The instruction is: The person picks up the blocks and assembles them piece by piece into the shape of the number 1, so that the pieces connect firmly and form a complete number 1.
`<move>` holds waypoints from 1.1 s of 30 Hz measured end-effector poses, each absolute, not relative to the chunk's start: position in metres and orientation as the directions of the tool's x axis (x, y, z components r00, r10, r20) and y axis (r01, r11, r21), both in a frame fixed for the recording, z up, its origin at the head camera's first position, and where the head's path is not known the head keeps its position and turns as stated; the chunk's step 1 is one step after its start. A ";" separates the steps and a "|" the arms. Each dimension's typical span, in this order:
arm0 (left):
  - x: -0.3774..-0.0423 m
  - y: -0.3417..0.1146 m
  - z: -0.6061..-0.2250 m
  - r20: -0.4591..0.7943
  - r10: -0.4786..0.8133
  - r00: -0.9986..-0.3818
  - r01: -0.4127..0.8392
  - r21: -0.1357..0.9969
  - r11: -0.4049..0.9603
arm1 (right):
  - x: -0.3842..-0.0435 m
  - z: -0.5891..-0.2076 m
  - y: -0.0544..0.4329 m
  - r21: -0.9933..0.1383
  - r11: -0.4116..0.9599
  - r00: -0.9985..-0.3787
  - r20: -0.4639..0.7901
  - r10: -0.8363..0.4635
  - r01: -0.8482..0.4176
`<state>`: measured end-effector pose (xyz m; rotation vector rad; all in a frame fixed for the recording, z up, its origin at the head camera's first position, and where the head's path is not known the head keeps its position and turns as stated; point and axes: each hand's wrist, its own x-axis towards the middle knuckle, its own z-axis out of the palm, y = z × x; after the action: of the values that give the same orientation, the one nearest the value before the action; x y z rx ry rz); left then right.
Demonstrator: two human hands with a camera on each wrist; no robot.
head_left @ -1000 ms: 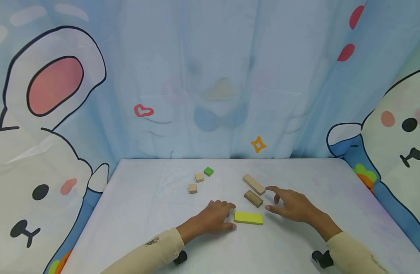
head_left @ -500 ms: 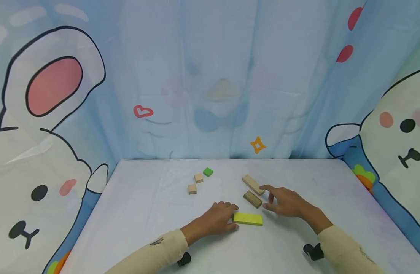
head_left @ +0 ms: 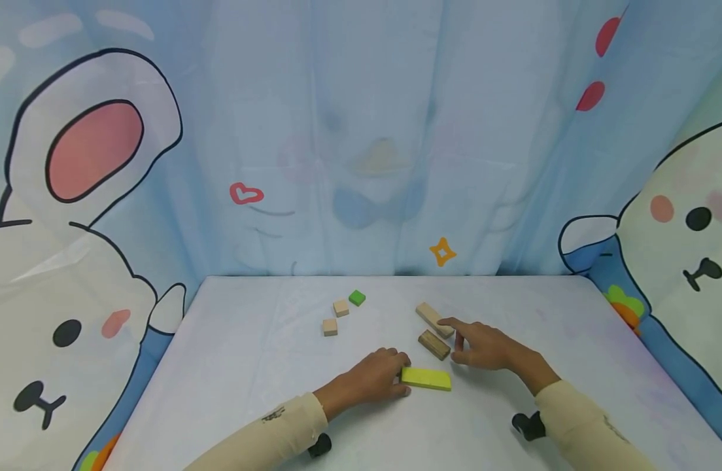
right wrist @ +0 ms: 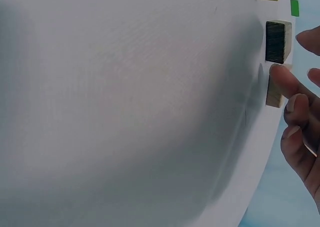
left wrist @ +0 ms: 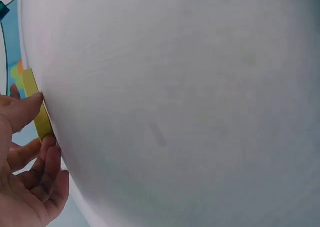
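Observation:
At the left end of a flat yellow block [head_left: 427,379], my left hand [head_left: 369,378] pinches the block, thumb on the near side and fingers on the far side. In the left wrist view the thumb lies along the yellow block [left wrist: 44,126]. My right hand [head_left: 484,345] has its index finger extended over the near end of a long light wooden block [head_left: 428,315]. Its thumb is beside a shorter dark-brown wooden block [head_left: 434,345]. In the right wrist view a gap shows between the thumb and the dark-brown block [right wrist: 276,42]; firm contact cannot be made out.
Two small light wooden cubes [head_left: 341,308] and a small green block [head_left: 357,297] are on the white table [head_left: 249,340], towards the back left. Behind the table hangs a blue curtain [head_left: 267,118] with cartoon prints.
My left hand has moved a little right and taken the yellow block's left end between thumb and fingers. My right hand has shifted left, its index finger coming over the light wooden block.

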<state>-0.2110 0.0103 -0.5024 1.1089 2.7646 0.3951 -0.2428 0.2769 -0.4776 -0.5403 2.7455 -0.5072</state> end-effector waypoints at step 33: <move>-0.213 0.004 -0.501 -0.055 0.680 -0.731 0.609 0.395 0.687 | -0.258 -0.479 0.255 -0.341 0.889 -0.840 -0.342 -0.421 -0.306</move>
<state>-0.2135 0.0039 -0.5005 1.0441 2.7010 0.5271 -0.2580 0.2549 -0.4794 -0.5329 2.6421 -0.3832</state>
